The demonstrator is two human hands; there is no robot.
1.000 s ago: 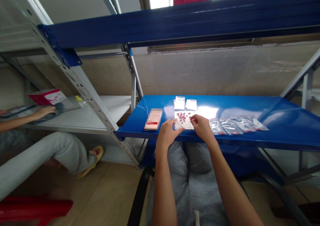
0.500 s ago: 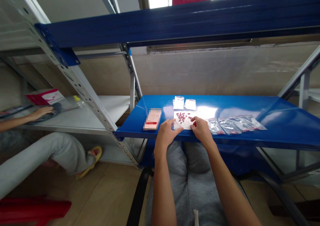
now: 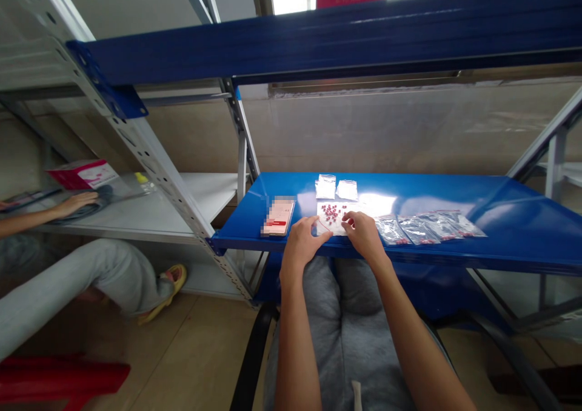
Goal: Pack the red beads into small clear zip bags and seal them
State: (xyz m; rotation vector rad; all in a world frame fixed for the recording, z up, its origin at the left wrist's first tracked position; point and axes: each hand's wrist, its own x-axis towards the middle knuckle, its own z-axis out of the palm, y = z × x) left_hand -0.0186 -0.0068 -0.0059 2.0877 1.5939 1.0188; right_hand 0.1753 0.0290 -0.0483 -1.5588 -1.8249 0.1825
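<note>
On the blue shelf (image 3: 477, 193) lies a white sheet (image 3: 328, 224) strewn with several small red pieces (image 3: 331, 211). My left hand (image 3: 304, 245) rests at the sheet's near left corner, thumb and fingers pinched toward its edge. My right hand (image 3: 364, 234) sits at the sheet's right side, fingers curled down among the red pieces. What either hand pinches is too small to make out.
Two small white bags (image 3: 336, 188) lie behind the sheet. Several clear bags with red pieces (image 3: 427, 227) lie in a row to the right. A phone (image 3: 278, 216) lies left of the sheet. Another person's arm (image 3: 40, 214) and leg (image 3: 86, 287) are at the left shelf.
My right hand has slid slightly left and nearer along the sheet's right side. My left hand has barely moved.
</note>
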